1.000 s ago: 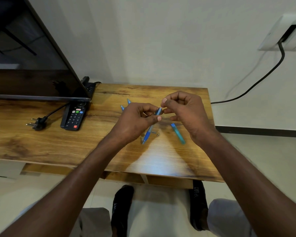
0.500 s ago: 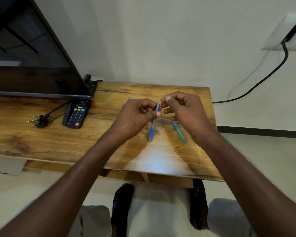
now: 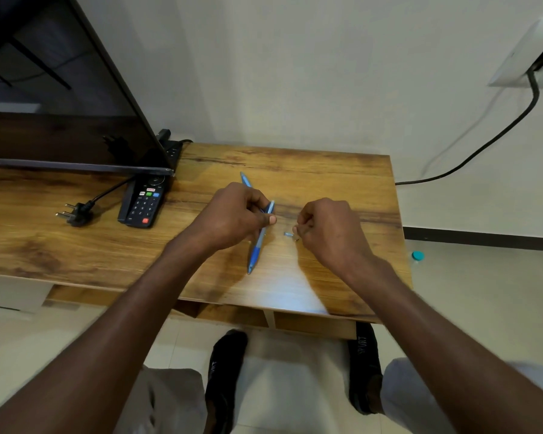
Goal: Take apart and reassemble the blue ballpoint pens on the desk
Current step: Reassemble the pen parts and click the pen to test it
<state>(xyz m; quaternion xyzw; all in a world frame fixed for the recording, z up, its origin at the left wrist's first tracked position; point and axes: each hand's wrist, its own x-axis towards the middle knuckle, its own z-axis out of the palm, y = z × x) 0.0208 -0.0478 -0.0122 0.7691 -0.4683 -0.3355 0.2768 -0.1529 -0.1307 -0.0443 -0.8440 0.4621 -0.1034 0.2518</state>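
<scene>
The right hand (image 3: 326, 228) has pulled away from the pen (image 3: 257, 242), pinching a small part (image 3: 288, 234), while the left hand (image 3: 232, 214) grips the barrel: disassembly under way.

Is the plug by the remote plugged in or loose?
Loose. The plug lies on the desk, prongs bare, beside the remote.

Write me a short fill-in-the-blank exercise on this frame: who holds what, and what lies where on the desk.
1. The blue pen is gripped by the ____ hand.
2. The right hand pinches a small part just above the ____.
3. The remote control lies on the desk between the pen and the loose black ____.
4. A teal cap lies on the ____, off the desk's right end.

Missing words: left; desk; plug; floor
</scene>
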